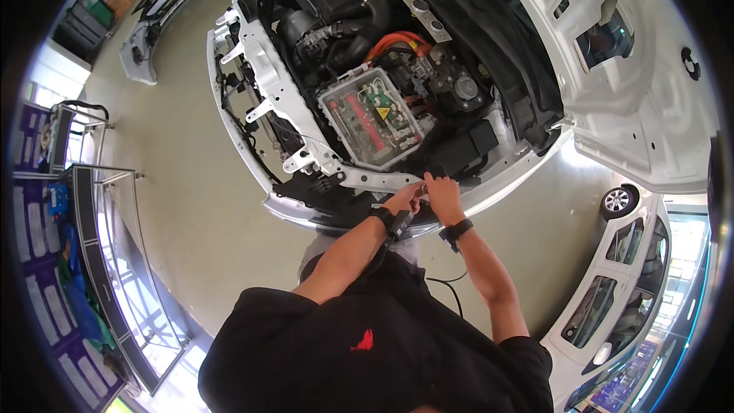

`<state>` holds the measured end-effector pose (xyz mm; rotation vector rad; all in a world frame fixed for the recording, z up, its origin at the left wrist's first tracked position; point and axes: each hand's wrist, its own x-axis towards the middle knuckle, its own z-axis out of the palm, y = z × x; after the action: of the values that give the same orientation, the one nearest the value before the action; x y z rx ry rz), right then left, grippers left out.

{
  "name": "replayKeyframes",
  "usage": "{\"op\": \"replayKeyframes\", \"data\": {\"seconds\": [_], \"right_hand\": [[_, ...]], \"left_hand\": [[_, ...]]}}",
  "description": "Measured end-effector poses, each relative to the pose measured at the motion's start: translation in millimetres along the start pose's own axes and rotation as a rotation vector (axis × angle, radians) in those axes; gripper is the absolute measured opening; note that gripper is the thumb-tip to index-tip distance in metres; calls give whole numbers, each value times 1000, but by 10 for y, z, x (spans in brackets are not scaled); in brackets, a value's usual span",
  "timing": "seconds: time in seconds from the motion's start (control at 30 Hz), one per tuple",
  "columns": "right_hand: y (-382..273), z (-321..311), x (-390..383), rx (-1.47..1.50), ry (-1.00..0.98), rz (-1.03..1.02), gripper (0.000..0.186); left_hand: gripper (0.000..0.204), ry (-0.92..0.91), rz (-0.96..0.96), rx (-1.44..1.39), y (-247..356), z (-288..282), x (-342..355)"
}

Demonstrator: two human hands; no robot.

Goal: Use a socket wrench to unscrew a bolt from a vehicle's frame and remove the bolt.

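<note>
Both hands meet over the near edge of a white car's open engine bay, at the end of the white front frame bar (375, 179). My left hand (404, 198) is closed, fingers curled toward the other hand. Close beside it, my right hand (443, 196) is bent down in a pinch against the same spot. Whatever lies between the fingertips is too small and covered to name. Just beyond the hands sits a box with a clear cover (370, 118), showing a green circuit board, red parts and a yellow warning triangle. Each wrist wears a black band.
Orange cables (397, 42) and black hoses run deeper in the bay. The raised white hood (642, 107) stands at the right. A white car (612, 291) is parked at lower right. Metal-framed carts (115, 260) stand left; a detached bumper (141, 53) lies at upper left.
</note>
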<state>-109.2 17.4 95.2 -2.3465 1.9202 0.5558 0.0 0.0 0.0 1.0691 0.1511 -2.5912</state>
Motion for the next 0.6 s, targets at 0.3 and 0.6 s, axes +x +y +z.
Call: {"op": "replayKeyframes", "data": {"seconds": [0.3, 0.6], "right_hand": [[-83, -137, 53, 487, -339, 222, 28], [47, -92, 206, 114, -60, -36, 36]], "left_hand": [[26, -219, -126, -16, 66, -147, 270], [24, 26, -80, 19, 144, 24, 0]]}}
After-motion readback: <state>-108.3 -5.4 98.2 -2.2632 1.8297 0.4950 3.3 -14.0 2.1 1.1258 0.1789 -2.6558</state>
